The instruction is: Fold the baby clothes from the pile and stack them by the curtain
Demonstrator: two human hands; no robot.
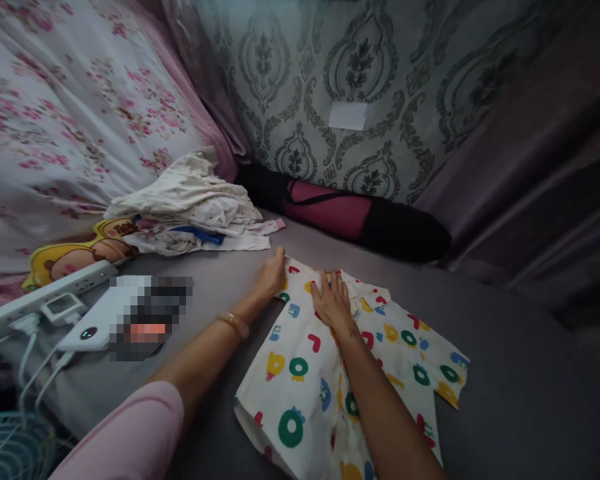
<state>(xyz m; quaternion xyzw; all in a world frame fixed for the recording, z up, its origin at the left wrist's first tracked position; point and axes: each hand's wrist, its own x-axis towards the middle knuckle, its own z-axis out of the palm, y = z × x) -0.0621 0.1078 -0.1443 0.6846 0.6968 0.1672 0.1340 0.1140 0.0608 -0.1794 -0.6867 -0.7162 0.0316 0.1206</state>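
Note:
A white short-sleeved shirt (300, 340) printed with colourful letters and shapes lies spread on the grey sheet, its collar end away from me. My left hand (274, 275) is closed on the shirt's far left corner, around the sleeve or shoulder. Flat on the cloth near the collar rests my right hand (334, 299), its fingers spread. My right forearm crosses the front of the shirt and hides part of it. The right sleeve (450, 370) stretches out to the side.
A heap of light clothes (195, 207) lies at the back left, beside a yellow cartoon cushion (65, 260). Nearer are a power strip (93, 277), a white power bank (93, 327) with cables and a blue fan guard (15, 443). Along the wall lies a black-and-pink long bag (330, 210).

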